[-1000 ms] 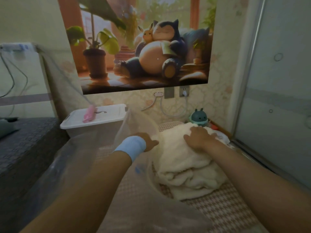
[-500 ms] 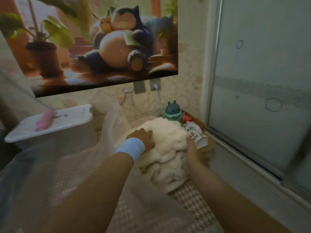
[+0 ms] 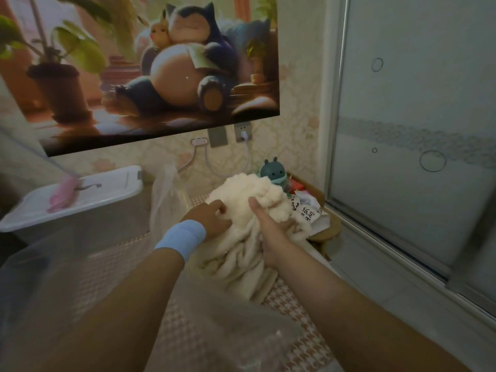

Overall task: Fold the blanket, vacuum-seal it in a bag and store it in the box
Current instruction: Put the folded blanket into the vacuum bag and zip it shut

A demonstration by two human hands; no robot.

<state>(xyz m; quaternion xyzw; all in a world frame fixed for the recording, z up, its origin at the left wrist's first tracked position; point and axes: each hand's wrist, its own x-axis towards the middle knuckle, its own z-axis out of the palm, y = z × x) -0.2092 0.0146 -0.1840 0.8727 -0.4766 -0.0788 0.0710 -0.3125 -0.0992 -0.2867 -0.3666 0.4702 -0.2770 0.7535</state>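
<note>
Blanket (image 3: 236, 253), cream and bunched, sat between both hands; left hand (image 3: 212, 214), blue wristband (image 3: 181, 238) behind it, dug curled fingers into its left side; right hand (image 3: 271, 234) clasped its right side, thumb lying along the top; clear bag (image 3: 167, 194) rose just left of the blanket; box (image 3: 112, 183) stood further left

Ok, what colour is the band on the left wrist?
The wristband is light blue, plain with no pattern; only the head view shows it.

floral wallpaper (image 3: 298, 108) w/ cartoon poster (image 3: 161, 76), frosted glass door (image 3: 416, 130) at right, dim light.
</note>
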